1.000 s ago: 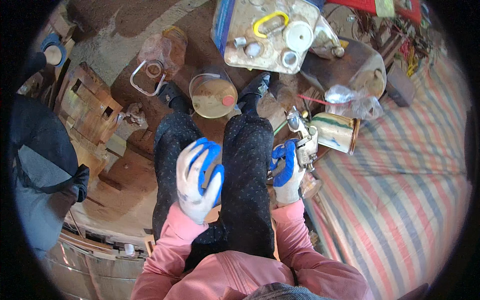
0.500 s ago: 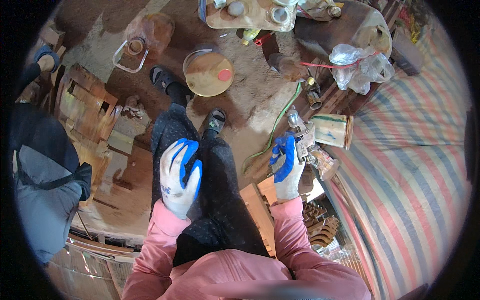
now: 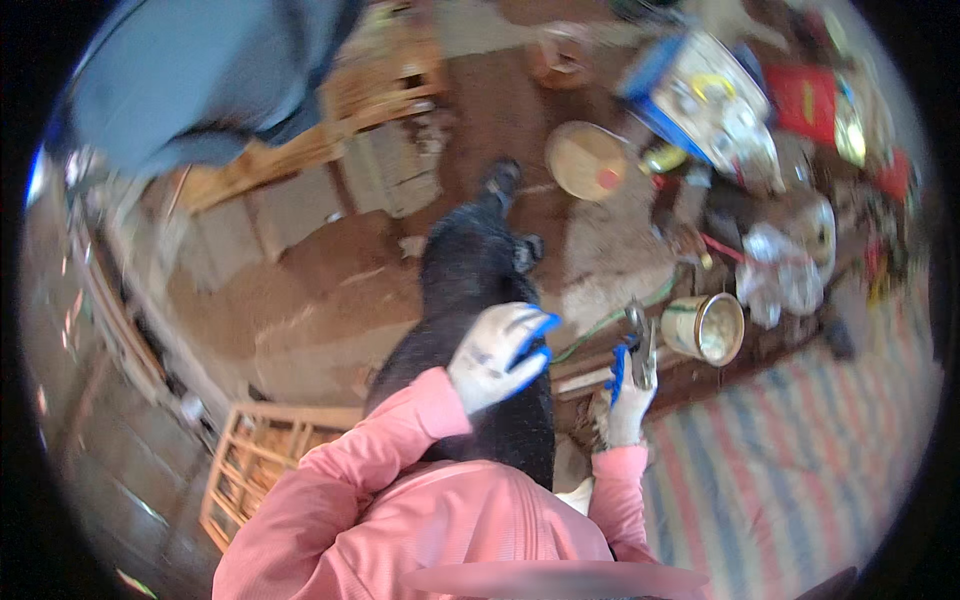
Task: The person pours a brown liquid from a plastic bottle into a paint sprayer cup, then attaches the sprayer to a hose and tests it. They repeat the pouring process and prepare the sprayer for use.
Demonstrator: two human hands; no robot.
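The step in hand looks like carrying a metal spray gun (image 3: 643, 352), grasped in the gloved right hand (image 3: 628, 398), fingers wrapped about its handle. The cream-coloured cup (image 3: 683, 326) sits just right of it (blur hides the joint between them). The gun is right of the dark trousers (image 3: 468, 265), near the striped tarp (image 3: 770, 480). The left hand (image 3: 493, 360) grasps nothing, its fingers loosely bent above the trousers. Any next move seems to call for a firm hold and a watched tilt of the cup. No brand, label or writing is legible.
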